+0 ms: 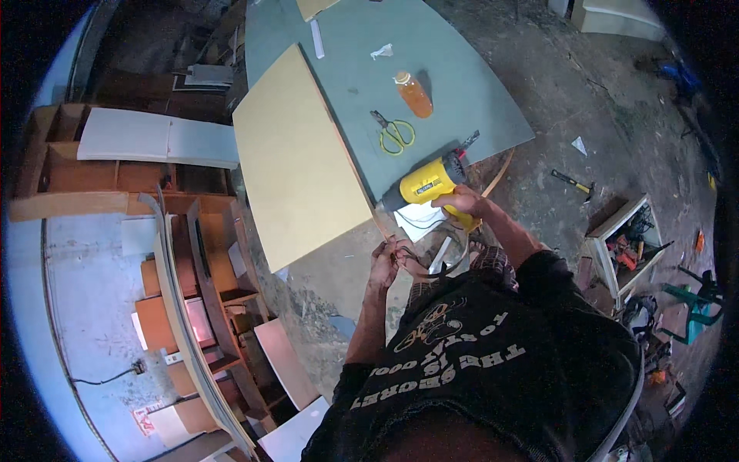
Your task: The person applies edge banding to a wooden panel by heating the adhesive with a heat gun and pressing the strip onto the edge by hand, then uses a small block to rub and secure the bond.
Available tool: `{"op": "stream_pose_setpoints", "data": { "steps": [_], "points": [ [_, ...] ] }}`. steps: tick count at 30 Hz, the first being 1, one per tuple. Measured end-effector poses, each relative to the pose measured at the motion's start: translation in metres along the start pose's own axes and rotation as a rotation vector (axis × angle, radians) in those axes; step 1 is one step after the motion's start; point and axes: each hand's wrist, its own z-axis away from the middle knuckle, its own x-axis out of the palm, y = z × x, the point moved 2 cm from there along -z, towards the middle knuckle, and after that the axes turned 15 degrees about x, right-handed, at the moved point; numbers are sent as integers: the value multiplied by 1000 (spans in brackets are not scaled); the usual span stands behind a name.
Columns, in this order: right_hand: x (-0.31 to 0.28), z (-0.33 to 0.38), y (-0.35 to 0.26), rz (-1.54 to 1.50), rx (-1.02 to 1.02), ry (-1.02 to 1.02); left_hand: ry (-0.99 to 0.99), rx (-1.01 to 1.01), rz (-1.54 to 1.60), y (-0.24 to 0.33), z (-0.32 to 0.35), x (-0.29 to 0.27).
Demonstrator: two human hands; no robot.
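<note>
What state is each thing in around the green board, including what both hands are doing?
Right hand: closed on the handle of the yellow heat gun.
Heat gun: held, nozzle aimed at the corner of the tan panel.
Left hand: gripping a thin dark strip near the panel's corner.
Tan panel: lying flat, partly over the green board.
Scissors: lying on the board, blades closed.
Orange bottle: lying down, capped.
Hammer: on the floor.
</note>
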Motion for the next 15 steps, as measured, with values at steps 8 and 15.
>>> {"op": "stream_pose_setpoints", "data": {
  "steps": [8,15],
  "points": [
    [8,12,-3,-47,-122,7,-34,28,22,-1,0,-1],
    [5,10,4,32,-103,32,-10,34,1,-1,-1,-3]
  ]
}}
